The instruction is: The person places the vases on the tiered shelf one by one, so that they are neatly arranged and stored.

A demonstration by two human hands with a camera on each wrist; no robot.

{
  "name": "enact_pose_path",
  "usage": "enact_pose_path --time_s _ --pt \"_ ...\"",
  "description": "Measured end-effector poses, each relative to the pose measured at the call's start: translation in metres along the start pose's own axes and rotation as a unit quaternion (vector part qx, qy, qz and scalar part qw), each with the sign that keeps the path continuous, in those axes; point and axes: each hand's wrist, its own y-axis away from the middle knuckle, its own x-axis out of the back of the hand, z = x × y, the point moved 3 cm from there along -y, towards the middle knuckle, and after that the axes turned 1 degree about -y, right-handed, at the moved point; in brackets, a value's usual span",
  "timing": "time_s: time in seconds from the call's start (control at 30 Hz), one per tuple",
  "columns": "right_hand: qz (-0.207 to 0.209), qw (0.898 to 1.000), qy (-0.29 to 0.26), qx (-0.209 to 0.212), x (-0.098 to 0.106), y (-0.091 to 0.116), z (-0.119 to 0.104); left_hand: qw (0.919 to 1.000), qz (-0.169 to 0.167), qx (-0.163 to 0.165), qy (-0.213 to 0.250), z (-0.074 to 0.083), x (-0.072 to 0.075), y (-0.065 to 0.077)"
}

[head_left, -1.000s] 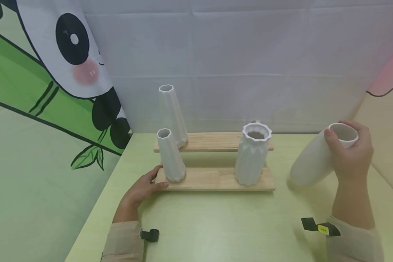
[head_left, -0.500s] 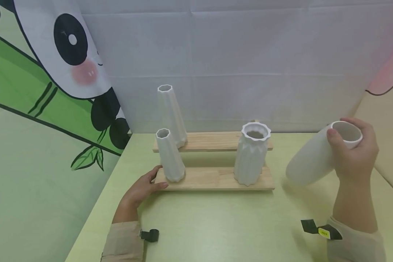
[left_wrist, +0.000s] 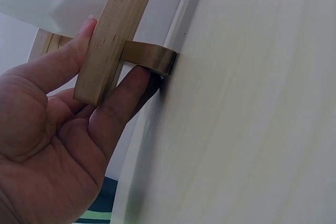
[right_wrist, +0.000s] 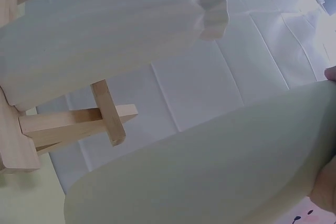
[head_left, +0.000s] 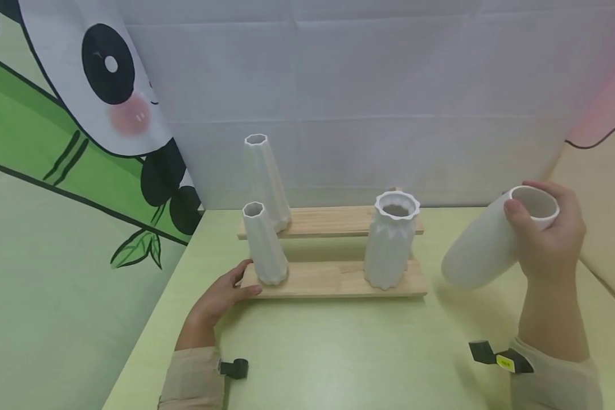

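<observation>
My left hand (head_left: pixel 222 296) grips the left end of the lower board of a two-tier wooden stand (head_left: pixel 323 279). The left wrist view has the thumb on one side of the board (left_wrist: pixel 107 40) and fingers reaching beneath, by a wooden foot. At the right, my right hand (head_left: pixel 556 239) holds a smooth white vase (head_left: pixel 482 247) near its rim. That vase leans, its mouth to the upper right and its base toward the stand. A white vase with a scalloped rim (head_left: pixel 389 250) stands on the lower board's right side.
A short, narrow white vase (head_left: pixel 266 247) occupies the lower board's left side. Behind it, a taller narrow vase (head_left: pixel 267 176) stands on the upper board (head_left: pixel 333 221). A pale backdrop (head_left: pixel 379 102) rises behind the table (head_left: pixel 318 353), and a panda-printed sheet (head_left: pixel 46 256) hangs at the left.
My right hand has tilted the smooth vase further over, and its base has shifted left toward the stand. The left hand keeps its grip on the board.
</observation>
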Motion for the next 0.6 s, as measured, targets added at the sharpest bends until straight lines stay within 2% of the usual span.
enact_pose_path --time_s 0.33,0.6 --pt "-0.036 0.994 0.100 0.012 -0.018 -0.011 -0.008 1.0000 0.002 -0.004 0.000 0.000 0.000 0.000" --pt "-0.056 0.993 0.101 0.004 -0.030 -0.024 -0.014 1.0000 0.001 -0.004 -0.003 0.000 -0.001 0.000"
